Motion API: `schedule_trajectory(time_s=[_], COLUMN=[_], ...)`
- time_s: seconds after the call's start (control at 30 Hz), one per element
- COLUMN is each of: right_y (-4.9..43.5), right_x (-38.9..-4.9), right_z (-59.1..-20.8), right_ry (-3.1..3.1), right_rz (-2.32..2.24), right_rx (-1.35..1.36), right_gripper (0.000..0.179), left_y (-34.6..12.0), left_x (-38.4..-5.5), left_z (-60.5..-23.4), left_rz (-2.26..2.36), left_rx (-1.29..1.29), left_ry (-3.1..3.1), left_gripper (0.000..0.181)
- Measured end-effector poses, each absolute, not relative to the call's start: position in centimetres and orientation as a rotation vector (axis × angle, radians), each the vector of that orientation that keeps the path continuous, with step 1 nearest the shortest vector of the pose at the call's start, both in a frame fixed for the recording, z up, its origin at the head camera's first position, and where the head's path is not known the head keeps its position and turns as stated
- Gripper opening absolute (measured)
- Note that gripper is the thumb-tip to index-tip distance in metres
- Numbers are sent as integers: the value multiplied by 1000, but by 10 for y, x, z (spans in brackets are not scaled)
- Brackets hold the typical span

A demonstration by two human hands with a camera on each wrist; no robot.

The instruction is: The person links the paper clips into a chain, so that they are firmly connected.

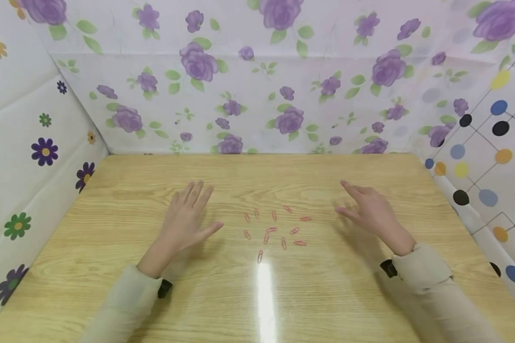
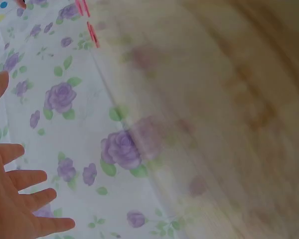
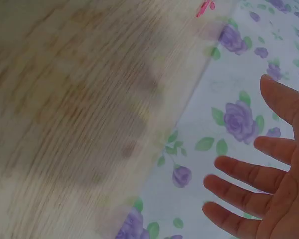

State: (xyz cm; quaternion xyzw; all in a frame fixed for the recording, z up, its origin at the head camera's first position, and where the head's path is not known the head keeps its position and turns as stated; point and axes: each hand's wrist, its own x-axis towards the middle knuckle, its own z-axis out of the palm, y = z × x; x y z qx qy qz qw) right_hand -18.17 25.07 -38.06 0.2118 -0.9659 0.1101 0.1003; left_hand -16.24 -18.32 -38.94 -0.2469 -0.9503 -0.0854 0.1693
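Several pink paper clips (image 1: 272,229) lie scattered over the middle of the wooden table (image 1: 223,295). To their left, my left hand (image 1: 184,221) hovers with its fingers spread and straight, holding nothing. On the other side my right hand (image 1: 375,214) is held out above the table, thumb and fingers apart, with nothing between them. In the left wrist view a few paper clips (image 2: 92,35) show near the top edge, away from the fingers. The right wrist view has some paper clips (image 3: 205,8) at its top, beyond the thumb.
Behind the table hangs a white cloth with purple roses (image 1: 289,119). A cloth with small flowers (image 1: 45,151) stands along the left side, and one with coloured dots (image 1: 488,197) along the right. A bright light reflection runs down the table's front middle.
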Motion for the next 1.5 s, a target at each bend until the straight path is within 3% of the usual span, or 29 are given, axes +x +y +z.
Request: schedule_trajectory(time_s=[0.43,0.73,1.5], right_y=[231,217,194], right_x=[-203,-216,-217], right_z=[-393,-408,-424], right_ry=[-3007,-3044,-3089], right_rz=[756,946,1069], right_rx=[759,793,554], right_gripper=[37,15,8], left_y=[-167,-159,-147], left_x=[-175,-191,-214], left_z=[-394,-401,-422], left_rz=[-507,-1024,-1262], left_rx=[-942,-1032,-1245], left_ry=[-2481,-2656,-2983], left_gripper=[50,22,18])
